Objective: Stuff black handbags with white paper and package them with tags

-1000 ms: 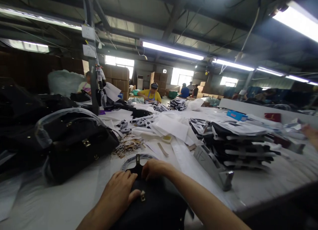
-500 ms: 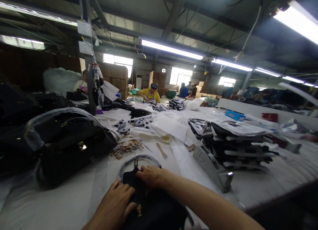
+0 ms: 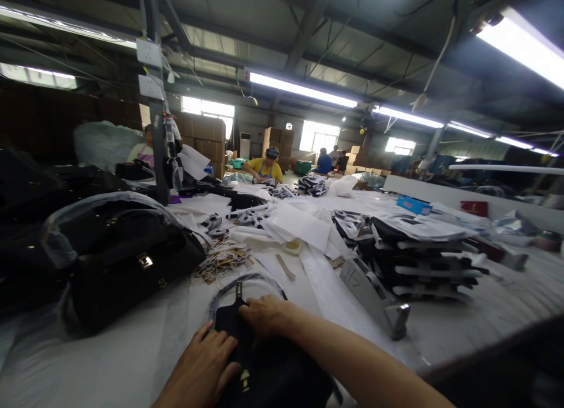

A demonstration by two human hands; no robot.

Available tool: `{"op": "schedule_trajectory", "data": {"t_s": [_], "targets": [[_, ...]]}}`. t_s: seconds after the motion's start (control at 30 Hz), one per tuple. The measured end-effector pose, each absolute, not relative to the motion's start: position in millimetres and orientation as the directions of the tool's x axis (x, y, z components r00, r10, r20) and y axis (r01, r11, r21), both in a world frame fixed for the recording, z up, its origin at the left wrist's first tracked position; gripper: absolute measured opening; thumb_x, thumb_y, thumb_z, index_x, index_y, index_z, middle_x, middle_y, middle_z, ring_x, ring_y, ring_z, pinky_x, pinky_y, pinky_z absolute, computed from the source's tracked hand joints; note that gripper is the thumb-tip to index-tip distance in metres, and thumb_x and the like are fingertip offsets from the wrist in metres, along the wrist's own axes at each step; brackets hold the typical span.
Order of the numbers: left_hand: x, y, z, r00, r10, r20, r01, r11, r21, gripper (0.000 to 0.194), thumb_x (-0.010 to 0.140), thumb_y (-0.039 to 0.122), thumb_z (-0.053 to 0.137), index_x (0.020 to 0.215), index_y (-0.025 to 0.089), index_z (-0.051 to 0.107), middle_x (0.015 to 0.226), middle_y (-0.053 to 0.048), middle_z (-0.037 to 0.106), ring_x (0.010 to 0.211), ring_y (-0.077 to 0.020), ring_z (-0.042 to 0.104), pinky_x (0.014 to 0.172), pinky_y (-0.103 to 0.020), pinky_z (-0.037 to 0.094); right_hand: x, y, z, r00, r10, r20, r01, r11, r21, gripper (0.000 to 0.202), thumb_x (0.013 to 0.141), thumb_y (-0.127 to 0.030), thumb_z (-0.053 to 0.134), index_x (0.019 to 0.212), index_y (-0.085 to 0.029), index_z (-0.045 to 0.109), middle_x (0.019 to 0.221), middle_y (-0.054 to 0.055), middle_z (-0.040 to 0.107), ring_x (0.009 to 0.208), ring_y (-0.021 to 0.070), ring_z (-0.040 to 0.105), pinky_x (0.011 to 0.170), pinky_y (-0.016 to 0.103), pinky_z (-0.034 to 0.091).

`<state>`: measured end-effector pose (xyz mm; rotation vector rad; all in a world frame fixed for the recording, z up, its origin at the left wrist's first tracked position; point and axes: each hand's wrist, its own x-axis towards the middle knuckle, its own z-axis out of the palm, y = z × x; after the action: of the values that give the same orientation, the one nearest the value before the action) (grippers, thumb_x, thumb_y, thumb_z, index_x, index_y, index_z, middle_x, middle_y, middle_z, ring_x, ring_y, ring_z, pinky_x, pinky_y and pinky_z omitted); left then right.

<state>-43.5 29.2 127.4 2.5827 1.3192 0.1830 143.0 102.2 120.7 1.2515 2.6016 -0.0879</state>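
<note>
A black bag (image 3: 282, 373) with gold hardware lies in front of me, its wrapped handle (image 3: 247, 278) arching beyond it. My left hand (image 3: 207, 358) grips the bag's left edge, with the thumb over the front near the gold clasp (image 3: 245, 380). Bent fingers of my right hand (image 3: 264, 317) hold the top of the flap, just right of a metal-tipped strap (image 3: 238, 290); its fingertips are partly hidden.
Left of my hands stands another black bag (image 3: 132, 267). A tape dispenser (image 3: 372, 296) and a stack of black pieces (image 3: 423, 261) are on the right. Beyond lie strings (image 3: 224, 258) and white sheets (image 3: 304, 223). A person in yellow (image 3: 267, 167) sits farther back.
The view has shifted slightly. Both hands remain on the black bag in nearly the same positions.
</note>
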Motion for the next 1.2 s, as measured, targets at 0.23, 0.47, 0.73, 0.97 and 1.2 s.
{"op": "schedule_trajectory", "data": {"t_s": [0.23, 0.47, 0.73, 0.97, 1.2], "targets": [[-47, 33, 126, 0.54, 0.842, 0.015, 0.821, -0.53, 0.213, 0.026, 0.088, 0.025, 0.055, 0.108, 0.025, 0.071, 0.113, -0.008, 0.071, 0.114, -0.0282, 0.061, 0.115, -0.055, 0.027, 150, 116, 112, -0.58, 0.798, -0.161, 0.814, 0.571, -0.105, 0.084, 0.063, -0.055, 0.081, 0.134, -0.022, 0.052, 0.117, 0.013, 0.068, 0.098, 0.0356, 0.068, 0.08, 0.045, 0.057], [-53, 36, 116, 0.482, 0.87, 0.103, 0.845, -0.493, 0.207, 0.041, 0.083, 0.026, 0.063, 0.124, 0.023, 0.065, 0.128, -0.013, 0.064, 0.123, -0.0329, 0.055, 0.11, -0.05, 0.037, 146, 115, 102, -0.379, 0.923, -0.068, 0.891, 0.344, -0.297, 0.092, 0.053, -0.035, 0.09, 0.136, -0.022, 0.053, 0.128, 0.014, 0.062, 0.114, 0.0349, 0.062, 0.097, 0.045, 0.052], [-48, 30, 131, 0.467, 0.884, 0.016, 0.874, -0.464, 0.142, 0.035, 0.087, 0.018, 0.057, 0.121, 0.021, 0.066, 0.122, -0.011, 0.066, 0.119, -0.0292, 0.058, 0.108, -0.047, 0.038, 151, 120, 117, -0.131, 0.954, -0.27, 0.772, -0.073, -0.632, 0.04, 0.069, -0.038, 0.081, 0.104, -0.02, 0.073, 0.081, -0.001, 0.072, 0.081, 0.02, 0.069, 0.069, 0.027, 0.054], [-45, 27, 130, 0.516, 0.855, -0.057, 0.856, -0.512, 0.068, 0.032, 0.091, 0.013, 0.049, 0.115, 0.017, 0.069, 0.116, -0.011, 0.069, 0.117, -0.0265, 0.06, 0.116, -0.051, 0.028, 147, 118, 122, -0.179, 0.978, -0.106, 0.802, 0.083, -0.592, 0.031, 0.075, -0.038, 0.077, 0.104, -0.026, 0.076, 0.092, -0.002, 0.075, 0.092, 0.0185, 0.068, 0.078, 0.024, 0.05], [-52, 39, 115, 0.549, 0.835, -0.039, 0.83, -0.539, 0.145, 0.028, 0.094, 0.017, 0.047, 0.108, 0.019, 0.07, 0.105, -0.007, 0.071, 0.109, -0.025, 0.064, 0.115, -0.056, 0.027, 147, 88, 184, -0.317, 0.948, -0.027, 0.842, 0.268, -0.469, 0.042, 0.079, -0.041, 0.071, 0.12, -0.03, 0.069, 0.113, 0.002, 0.073, 0.109, 0.0267, 0.065, 0.094, 0.036, 0.048]]}}
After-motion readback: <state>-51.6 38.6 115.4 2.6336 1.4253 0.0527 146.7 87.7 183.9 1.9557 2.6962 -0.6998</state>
